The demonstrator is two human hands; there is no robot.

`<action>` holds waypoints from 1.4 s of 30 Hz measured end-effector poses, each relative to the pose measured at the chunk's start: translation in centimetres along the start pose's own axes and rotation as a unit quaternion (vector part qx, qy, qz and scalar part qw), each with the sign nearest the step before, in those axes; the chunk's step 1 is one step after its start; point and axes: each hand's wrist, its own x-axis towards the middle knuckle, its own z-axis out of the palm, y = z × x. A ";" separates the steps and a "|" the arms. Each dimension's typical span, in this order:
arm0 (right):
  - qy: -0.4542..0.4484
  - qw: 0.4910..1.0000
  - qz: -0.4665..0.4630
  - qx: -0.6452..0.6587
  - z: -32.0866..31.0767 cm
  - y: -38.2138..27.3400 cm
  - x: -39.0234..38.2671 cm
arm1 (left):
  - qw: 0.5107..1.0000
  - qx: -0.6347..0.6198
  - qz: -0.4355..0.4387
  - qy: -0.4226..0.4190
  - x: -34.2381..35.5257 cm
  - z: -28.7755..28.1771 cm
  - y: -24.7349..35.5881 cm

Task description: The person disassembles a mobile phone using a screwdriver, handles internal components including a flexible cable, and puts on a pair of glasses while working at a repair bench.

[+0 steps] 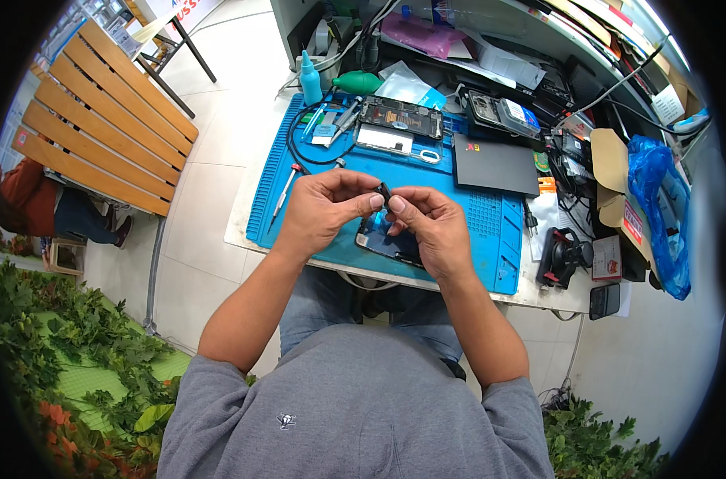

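My left hand (324, 209) and my right hand (428, 226) meet above a blue work mat (490, 231). Between their fingertips they pinch a small dark part (383, 191); its exact shape is too small to tell. Under my right hand lies a dark phone screen (379, 241), partly hidden by the fingers. Farther back on the mat rest an opened phone body (400, 116) showing its insides and a white phone back (384, 139).
A red-handled screwdriver (286, 188), black cable (299, 136), tweezers and a blue bottle (310, 78) lie at the mat's far left. A dark grey pad (494, 164) sits right. Clutter, a blue bag (658, 207) and cardboard fill the right. A wooden bench (99, 120) stands left.
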 end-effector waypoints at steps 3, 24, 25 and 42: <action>0.006 1.000 0.006 0.000 0.1 -0.1 -0.1 | 1.000 -0.001 0.006 0.002 0.2 0.0 -0.3; -0.024 0.999 0.018 -0.015 -0.1 -0.1 -0.2 | 0.998 0.051 0.022 0.015 0.5 0.1 0.0; -0.027 0.999 0.022 -0.020 -0.1 -0.1 -0.1 | 0.998 0.052 0.022 0.015 0.5 0.0 0.0; -0.010 0.999 0.048 0.007 -0.6 0.0 0.0 | 0.999 -0.044 -0.027 0.018 0.1 0.5 -0.2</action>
